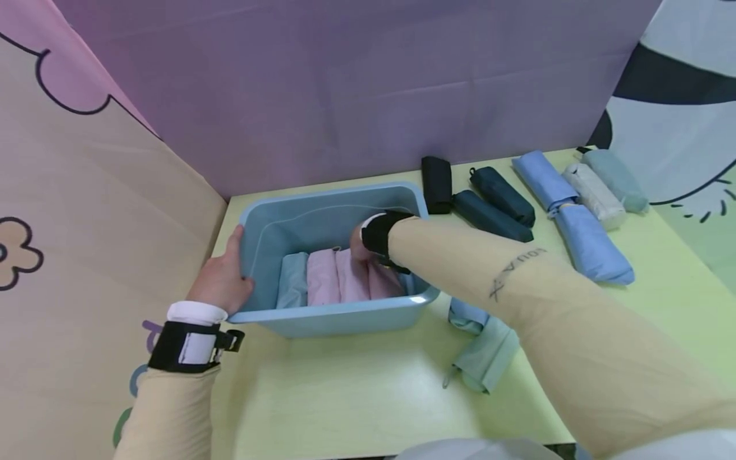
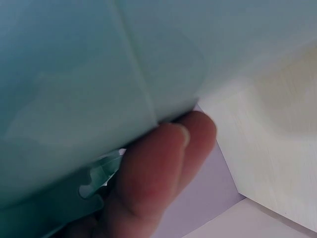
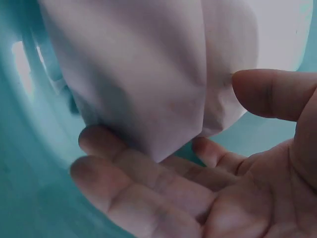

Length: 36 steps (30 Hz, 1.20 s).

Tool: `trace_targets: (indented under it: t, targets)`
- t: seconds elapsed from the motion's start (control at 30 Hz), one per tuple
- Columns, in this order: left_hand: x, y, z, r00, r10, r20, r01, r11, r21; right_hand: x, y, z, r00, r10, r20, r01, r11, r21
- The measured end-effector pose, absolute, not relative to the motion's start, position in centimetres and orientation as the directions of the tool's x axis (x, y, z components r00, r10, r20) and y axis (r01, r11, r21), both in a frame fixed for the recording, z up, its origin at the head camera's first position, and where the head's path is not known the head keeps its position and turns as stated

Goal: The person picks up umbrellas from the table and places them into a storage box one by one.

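A light blue plastic bin stands on the table. Inside, a light blue folded umbrella lies at the left beside several pink ones. My left hand grips the bin's left rim, its thumb over the edge; the left wrist view shows its fingers against the wall. My right hand reaches into the bin at the pink umbrellas. In the right wrist view its thumb touches the side of a pink umbrella, while the loosely bent fingers lie under its end.
Right of the bin lie more folded umbrellas: a black one, two dark teal ones, blue ones, a white one and a grey-green one. A green umbrella lies near the front. A purple backdrop rises behind.
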<state>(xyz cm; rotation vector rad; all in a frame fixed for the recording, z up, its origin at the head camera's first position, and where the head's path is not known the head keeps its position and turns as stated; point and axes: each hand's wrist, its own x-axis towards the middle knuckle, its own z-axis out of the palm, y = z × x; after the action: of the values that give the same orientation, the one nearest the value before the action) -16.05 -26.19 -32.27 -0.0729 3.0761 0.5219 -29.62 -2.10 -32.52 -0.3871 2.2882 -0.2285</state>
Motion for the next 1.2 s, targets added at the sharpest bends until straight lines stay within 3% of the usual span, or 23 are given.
trace_targets:
  t: [0.2, 0.43, 0.5, 0.6, 0.73, 1.07, 1.2]
  targets:
    - [-16.0, -26.2, -32.3, -0.999, -0.043, -0.028, -0.050, 0.943, 0.330, -29.6, -2.1, -32.4, -0.656, -0.310, -0.688, -0.110, 0.941, -0.319]
    - [-16.0, -26.2, -32.2, -0.999, -0.040, -0.031, -0.048, 0.942, 0.333, -29.5, -1.8, -31.5, -0.654, -0.394, -0.645, -0.166, 0.907, -0.387]
    - [-16.0, -26.2, -32.2, -0.999, -0.037, -0.036, -0.047, 0.942, 0.333, -29.6, -1.7, -31.2, -0.643, -0.402, -0.651, -0.127, 0.895, -0.427]
    - [-16.0, -26.1, -32.1, -0.999, -0.033, -0.040, -0.045, 0.942, 0.334, -30.0, -2.1, -30.5, -0.597, -0.521, -0.609, -0.371, 0.853, -0.366]
    - [-16.0, -26.2, -32.1, -0.999, -0.034, -0.043, -0.046, 0.942, 0.334, -30.4, -2.7, -29.1, -0.531, -0.646, -0.549, -0.577, 0.750, -0.324]
    - [-16.4, -26.6, -32.3, -0.998, -0.039, -0.055, -0.056, 0.936, 0.347, -31.3, -1.2, -24.2, -0.583, -0.632, -0.510, -0.362, 0.764, -0.534]
    - [-16.5, -26.7, -32.6, -0.998, -0.041, -0.056, -0.058, 0.936, 0.347, -31.3, 0.7, -22.6, -0.625, -0.634, -0.455, -0.345, 0.748, -0.567]
